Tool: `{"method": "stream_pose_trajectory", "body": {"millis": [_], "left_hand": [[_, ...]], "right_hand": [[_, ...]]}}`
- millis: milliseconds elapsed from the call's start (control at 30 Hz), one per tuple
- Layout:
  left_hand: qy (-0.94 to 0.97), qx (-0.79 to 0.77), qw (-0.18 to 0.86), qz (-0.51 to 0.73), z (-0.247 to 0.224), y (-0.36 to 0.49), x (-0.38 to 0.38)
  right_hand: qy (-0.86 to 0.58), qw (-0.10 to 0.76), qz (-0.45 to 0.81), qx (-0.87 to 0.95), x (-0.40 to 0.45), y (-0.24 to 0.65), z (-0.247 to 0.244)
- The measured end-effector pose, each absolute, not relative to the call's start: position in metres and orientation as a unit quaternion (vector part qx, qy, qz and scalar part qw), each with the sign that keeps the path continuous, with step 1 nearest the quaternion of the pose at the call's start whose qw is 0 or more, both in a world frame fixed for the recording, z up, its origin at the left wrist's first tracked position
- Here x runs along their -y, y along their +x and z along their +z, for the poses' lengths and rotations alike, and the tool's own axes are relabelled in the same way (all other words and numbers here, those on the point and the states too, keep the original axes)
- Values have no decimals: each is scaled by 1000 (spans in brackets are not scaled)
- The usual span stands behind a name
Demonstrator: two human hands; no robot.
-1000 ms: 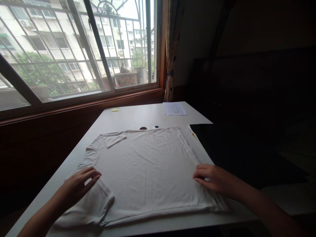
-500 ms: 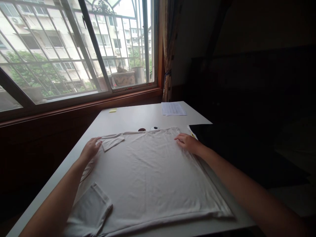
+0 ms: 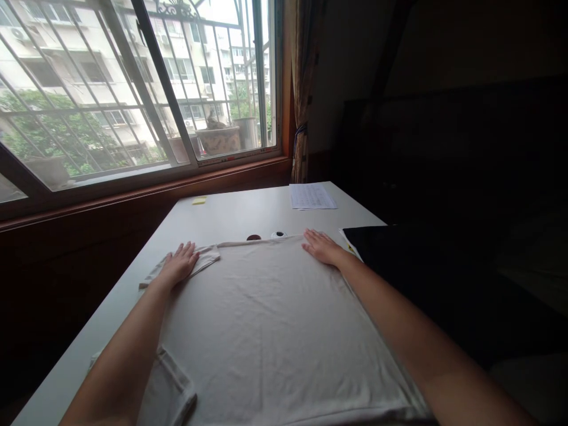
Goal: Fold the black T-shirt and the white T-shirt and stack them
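A pale T-shirt lies spread sideways over the white table, its sleeves toward the left and its hem toward the right. My left hand rests with fingers stretched on the far sleeve, near the shirt's upper left corner. Flat on the far right corner of the shirt lies my right hand, fingers extended. The near sleeve is partly hidden by my left forearm. Faint wrinkles run across the fabric's middle.
Beyond the shirt's far edge sit a dark brown round object and a white round object with a dark centre. Printed papers and yellow sticky notes lie farther back. Black cloth is at the right.
My left hand has moved right onto the far sleeve and lies flatter. My right hand has shifted slightly left and away from me. The shirt's far edge looks smoother.
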State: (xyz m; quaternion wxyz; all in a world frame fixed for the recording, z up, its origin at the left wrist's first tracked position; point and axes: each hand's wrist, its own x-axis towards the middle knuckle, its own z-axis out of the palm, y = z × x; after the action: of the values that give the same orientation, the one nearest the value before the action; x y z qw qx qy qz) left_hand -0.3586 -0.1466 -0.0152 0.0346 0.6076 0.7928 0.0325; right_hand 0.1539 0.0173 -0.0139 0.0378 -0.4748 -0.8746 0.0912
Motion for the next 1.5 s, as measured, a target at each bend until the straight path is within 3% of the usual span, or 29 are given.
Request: {"method": "stream_pose_trajectory", "body": {"millis": [400, 700, 1033, 1500], "left_hand": [[588, -808, 3, 41, -22, -392, 144], [619, -785, -13, 15, 8, -430, 146], [602, -797, 38, -21, 30, -439, 120], [683, -722, 40, 103, 45, -453, 120]], "right_hand": [[-518, 20, 62, 853, -25, 170, -18], [-538, 44, 2, 842, -38, 172, 11], [-551, 39, -15, 833, -53, 163, 22], [-544, 97, 1, 833, -69, 176, 27]]}}
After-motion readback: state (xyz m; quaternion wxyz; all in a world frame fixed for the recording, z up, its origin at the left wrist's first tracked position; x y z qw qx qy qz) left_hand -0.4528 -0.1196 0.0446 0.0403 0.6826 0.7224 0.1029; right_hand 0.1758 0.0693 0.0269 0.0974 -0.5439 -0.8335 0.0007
